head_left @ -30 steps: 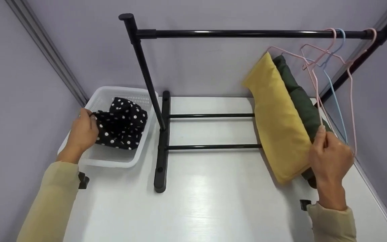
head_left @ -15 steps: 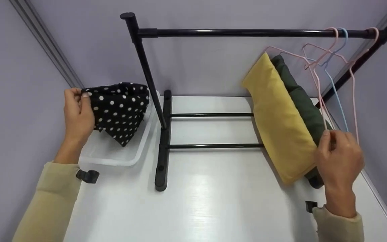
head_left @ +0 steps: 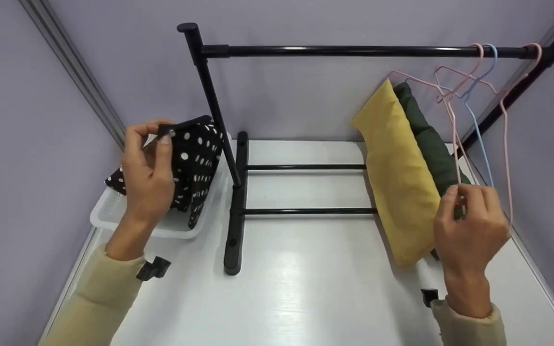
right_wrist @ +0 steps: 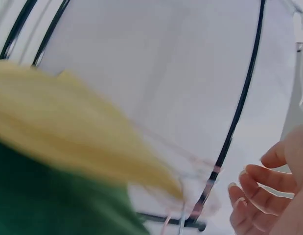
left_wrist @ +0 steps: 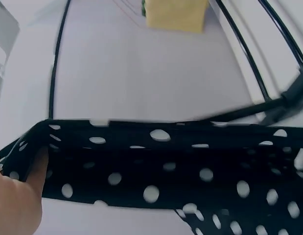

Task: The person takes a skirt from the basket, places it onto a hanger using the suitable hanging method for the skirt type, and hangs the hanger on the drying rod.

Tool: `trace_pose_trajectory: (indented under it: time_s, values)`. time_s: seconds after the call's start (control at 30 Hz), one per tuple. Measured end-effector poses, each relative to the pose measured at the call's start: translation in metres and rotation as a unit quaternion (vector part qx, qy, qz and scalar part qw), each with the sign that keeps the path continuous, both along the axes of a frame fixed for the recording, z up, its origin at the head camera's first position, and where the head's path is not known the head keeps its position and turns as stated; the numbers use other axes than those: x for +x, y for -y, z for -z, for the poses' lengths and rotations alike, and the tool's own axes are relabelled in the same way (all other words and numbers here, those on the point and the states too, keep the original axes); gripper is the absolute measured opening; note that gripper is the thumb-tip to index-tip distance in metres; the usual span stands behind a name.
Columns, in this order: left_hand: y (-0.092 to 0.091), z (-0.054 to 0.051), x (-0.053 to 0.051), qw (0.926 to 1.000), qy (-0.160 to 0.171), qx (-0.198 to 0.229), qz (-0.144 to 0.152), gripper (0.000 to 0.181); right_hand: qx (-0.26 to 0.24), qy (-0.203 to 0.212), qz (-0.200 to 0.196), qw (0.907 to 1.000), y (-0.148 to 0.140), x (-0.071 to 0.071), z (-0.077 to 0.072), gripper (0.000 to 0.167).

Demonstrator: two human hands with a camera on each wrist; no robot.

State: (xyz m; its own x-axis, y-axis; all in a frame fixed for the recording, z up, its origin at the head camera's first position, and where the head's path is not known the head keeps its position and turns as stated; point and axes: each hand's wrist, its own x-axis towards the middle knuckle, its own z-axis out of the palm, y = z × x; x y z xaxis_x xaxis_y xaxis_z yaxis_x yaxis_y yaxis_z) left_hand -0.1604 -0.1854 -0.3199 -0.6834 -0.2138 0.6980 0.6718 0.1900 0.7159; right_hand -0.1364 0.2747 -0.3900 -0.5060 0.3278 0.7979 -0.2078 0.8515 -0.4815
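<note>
Left hand pinches polka-dot cloth, right hand curls loosely

The left forearm slants up from the lower left, and the left hand (head_left: 149, 178) is raised with its thumb toward the camera. Thumb and fingers are clamped on the edge of the black polka-dot cloth (head_left: 190, 144), which hangs to the right of these fingers and below them — one corner shows also at their left. Beneath them stands the white plastic basket (head_left: 111, 211).

The right forearm is nearly upright. The right hand (head_left: 472, 228) has bent fingers; in its wrist view, thumb and fingertips are slightly apart — the pink hanger (head_left: 454, 139) is farther ahead of them. Left of these fingers lean the yellow cushion (head_left: 397, 178) and the dark green cushion (head_left: 433, 149).
</note>
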Motion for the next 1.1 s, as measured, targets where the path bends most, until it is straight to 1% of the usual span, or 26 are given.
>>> trace_pose_trajectory:
  time_s: [0.07,0.13,0.17,0.2,0.23,0.27,0.3,0.37,0.4,0.43,0.47,0.5,0.53,0.57,0.6,0.67,0.7,0.73,0.77,0.83,0.87,0.9,0.93,1.0,1.03,1.1]
  values:
    - [-0.015,-0.002,0.008,0.9998,-0.017,-0.011,0.009,0.01,0.01,0.005,-0.044,0.999,0.015,0.0,0.0,0.021]
    - [-0.03,0.0,0.013,0.9977,-0.045,-0.048,0.014,0.009,0.025,0.026,-0.108,0.9936,0.034,-0.001,0.0,0.016]
    - [-0.038,0.002,0.015,0.9951,-0.061,-0.076,0.014,0.008,0.031,0.044,-0.152,0.987,0.044,-0.002,0.001,0.015]
    - [-0.047,0.004,0.017,0.9912,-0.075,-0.108,0.014,0.009,0.034,0.067,-0.202,0.9766,0.055,-0.003,0.002,0.017]
    - [-0.055,0.007,0.019,0.9859,-0.087,-0.142,0.013,0.01,0.032,0.093,-0.258,0.9612,0.067,-0.006,0.005,0.024]
    - [-0.064,0.012,0.019,0.9796,-0.097,-0.175,0.013,0.011,0.023,0.123,-0.313,0.9417,0.078,-0.008,0.008,0.034]
    - [-0.073,0.016,0.02,0.9723,-0.104,-0.208,0.016,0.012,0.01,0.154,-0.364,0.9184,0.09,-0.011,0.011,0.046]
    - [-0.091,0.028,0.021,0.958,-0.099,-0.267,0.034,0.014,-0.029,0.211,-0.461,0.8613,0.112,-0.017,0.021,0.071]
    - [-0.1,0.035,0.023,0.9513,-0.091,-0.29,0.05,0.014,-0.05,0.236,-0.501,0.8314,0.123,-0.02,0.026,0.079]
    - [-0.108,0.042,0.024,0.9444,-0.079,-0.312,0.065,0.014,-0.07,0.256,-0.534,0.8027,0.133,-0.022,0.032,0.082]
    - [-0.114,0.049,0.026,0.9366,-0.068,-0.334,0.08,0.015,-0.086,0.272,-0.556,0.7808,0.141,-0.024,0.037,0.079]
    - [-0.12,0.056,0.027,0.9282,-0.057,-0.355,0.097,0.016,-0.102,0.283,-0.571,0.7637,0.147,-0.025,0.042,0.073]
    - [-0.124,0.063,0.029,0.9213,-0.046,-0.368,0.116,0.016,-0.126,0.298,-0.577,0.7498,0.152,-0.025,0.047,0.064]
    - [-0.127,0.068,0.031,0.9155,-0.037,-0.376,0.138,0.017,-0.154,0.308,-0.577,0.7407,0.155,-0.026,0.051,0.054]
    - [-0.128,0.073,0.032,0.9105,-0.032,-0.38,0.16,0.018,-0.181,0.312,-0.572,0.7364,0.156,-0.026,0.054,0.043]
    - [-0.125,0.078,0.033,0.9061,-0.027,-0.377,0.191,0.019,-0.236,0.31,-0.554,0.7357,0.155,-0.029,0.057,0.029]
    - [-0.122,0.078,0.032,0.9069,-0.028,-0.37,0.199,0.02,-0.265,0.309,-0.544,0.7335,0.154,-0.031,0.057,0.026]
    - [-0.118,0.079,0.031,0.9099,-0.029,-0.363,0.198,0.021,-0.29,0.308,-0.537,0.7294,0.151,-0.033,0.058,0.025]
    - [-0.113,0.079,0.029,0.9135,-0.032,-0.361,0.185,0.023,-0.306,0.304,-0.535,0.7263,0.149,-0.036,0.057,0.026]
    - [-0.102,0.082,0.024,0.9191,-0.026,-0.374,0.121,0.037,-0.327,0.303,-0.534,0.7183,0.145,-0.04,0.056,0.027]
    - [-0.096,0.084,0.021,0.9189,-0.014,-0.385,0.083,0.048,-0.333,0.306,-0.535,0.7136,0.142,-0.042,0.056,0.029]
    - [-0.09,0.088,0.018,0.9154,0.004,-0.4,0.043,0.059,-0.338,0.309,-0.536,0.7093,0.141,-0.043,0.055,0.032]
    - [-0.084,0.093,0.015,0.9087,0.027,-0.417,0.004,0.069,-0.341,0.313,-0.537,0.7051,0.139,-0.044,0.054,0.033]
    - [-0.072,0.106,0.01,0.8874,0.076,-0.45,-0.062,0.083,-0.341,0.319,-0.538,0.7021,0.137,-0.046,0.052,0.034]
    - [-0.065,0.113,0.008,0.8763,0.099,-0.463,-0.088,0.086,-0.339,0.322,-0.538,0.7012,0.136,-0.047,0.051,0.033]
    - [-0.049,0.125,0.005,0.8567,0.137,-0.48,-0.132,0.081,-0.333,0.326,-0.542,0.6993,0.135,-0.048,0.049,0.031]
